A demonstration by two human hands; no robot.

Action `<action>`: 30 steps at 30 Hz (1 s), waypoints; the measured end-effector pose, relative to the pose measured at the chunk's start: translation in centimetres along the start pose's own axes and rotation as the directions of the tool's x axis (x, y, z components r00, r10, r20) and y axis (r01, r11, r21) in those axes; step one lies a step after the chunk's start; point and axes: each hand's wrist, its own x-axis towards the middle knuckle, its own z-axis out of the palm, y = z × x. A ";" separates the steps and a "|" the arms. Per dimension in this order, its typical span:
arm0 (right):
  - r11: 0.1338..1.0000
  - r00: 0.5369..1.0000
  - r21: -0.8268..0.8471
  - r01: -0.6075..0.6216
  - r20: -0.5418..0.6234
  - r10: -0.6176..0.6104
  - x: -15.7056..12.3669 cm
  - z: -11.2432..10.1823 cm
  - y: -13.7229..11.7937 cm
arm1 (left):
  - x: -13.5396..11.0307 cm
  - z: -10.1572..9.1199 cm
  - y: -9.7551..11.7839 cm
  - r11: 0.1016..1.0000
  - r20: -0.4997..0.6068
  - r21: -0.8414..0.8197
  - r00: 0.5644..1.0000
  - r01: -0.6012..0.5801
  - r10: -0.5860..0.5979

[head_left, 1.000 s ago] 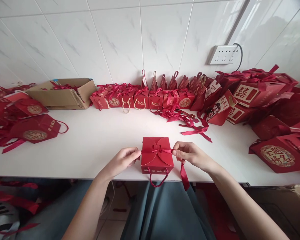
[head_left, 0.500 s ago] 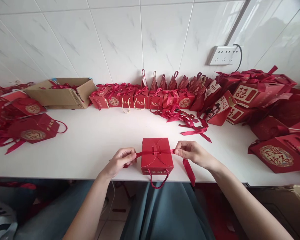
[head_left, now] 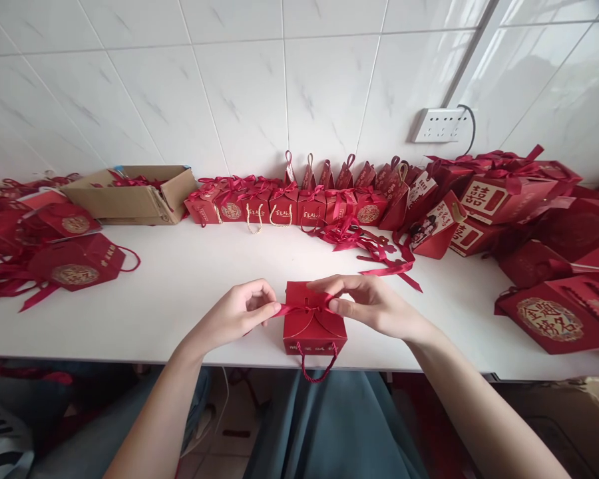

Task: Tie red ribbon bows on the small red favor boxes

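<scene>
A small red gift box [head_left: 313,327] with a rope handle stands at the near edge of the white table [head_left: 194,273]. A red ribbon [head_left: 299,309] runs across its scalloped lid. My left hand [head_left: 235,313] pinches the ribbon's left end beside the box. Over the lid, my right hand [head_left: 367,303] is closed on the ribbon's right part, its fingers reaching to the box's middle.
A row of finished red boxes [head_left: 279,203] lines the wall. Loose ribbons [head_left: 374,246] lie behind the box. An open cardboard carton [head_left: 130,193] sits at back left, flat red bags [head_left: 74,266] at left, larger red boxes [head_left: 554,313] at right. A wall socket [head_left: 438,124] is above.
The ribbon was stretched out to both sides; now my hands have come together over the lid, the right one moving left onto the box. The hanging ribbon tail is gone from view.
</scene>
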 end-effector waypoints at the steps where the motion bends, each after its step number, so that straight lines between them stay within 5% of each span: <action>1: 0.999 0.999 -0.035 0.001 -0.040 -0.003 0.3 0.3 0.2 | 0.0 -0.1 0.2 1.000 0.001 0.029 1.000 -0.007 0.007; 5: 0.989 0.980 -0.142 -0.031 -0.198 0.002 0.7 1.5 1.1 | -0.3 -0.3 0.7 0.978 0.026 0.203 0.999 -0.050 0.046; 8: 0.982 0.967 -0.188 -0.017 -0.255 -0.032 0.5 2.3 1.6 | -0.3 -0.1 1.0 0.909 -0.053 0.406 0.991 -0.091 0.123; 13: 0.987 0.938 -0.163 0.001 -0.341 -0.057 0.4 3.2 2.1 | 0.2 1.1 0.6 0.710 -0.170 0.665 0.880 -0.230 0.444; 15: 0.990 0.922 -0.138 -0.002 -0.385 -0.051 0.4 3.4 2.3 | 0.4 1.4 0.3 0.728 -0.180 0.640 0.874 -0.244 0.452; 21: 0.995 0.902 -0.104 0.005 -0.429 -0.049 0.4 3.7 2.5 | 0.2 0.5 -0.1 0.945 -0.059 0.298 0.985 -0.138 0.162; 25: 0.994 0.904 -0.109 0.009 -0.425 -0.054 0.4 3.6 2.4 | 0.2 -0.3 0.2 0.986 0.113 0.011 0.980 -0.168 0.165; 30: 0.995 0.897 -0.098 -0.002 -0.439 -0.041 0.4 3.6 2.3 | 0.3 -0.3 0.5 0.996 0.050 0.007 0.995 -0.085 0.085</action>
